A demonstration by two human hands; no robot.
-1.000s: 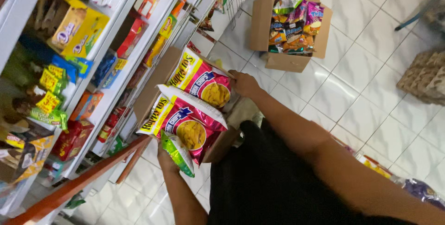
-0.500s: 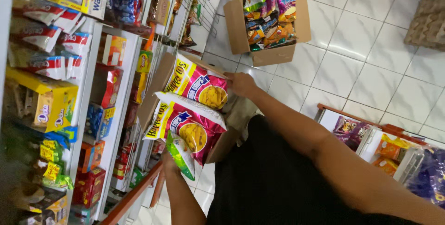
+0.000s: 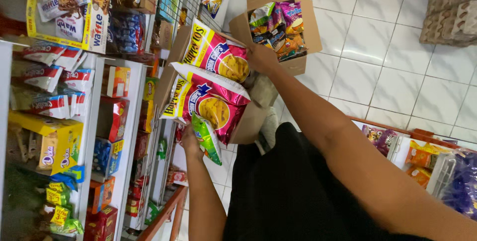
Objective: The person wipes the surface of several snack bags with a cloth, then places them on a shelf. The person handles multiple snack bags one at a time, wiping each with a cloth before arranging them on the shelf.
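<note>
Since the earlier frame both chip bags have been carried a bit higher and closer to the shelf rack (image 3: 94, 121), and the open carton (image 3: 303, 27) of mixed snacks now sits nearer the right hand. Lower red-and-yellow chip bag (image 3: 208, 104) plus a small green packet (image 3: 207, 139) are gripped from below by the left hand (image 3: 190, 141), fingers closed. Upper chip bag (image 3: 216, 54) is pinched at its edge by the closed right hand (image 3: 262, 58), over a brown cardboard box (image 3: 251, 121) beside the shelves.
</note>
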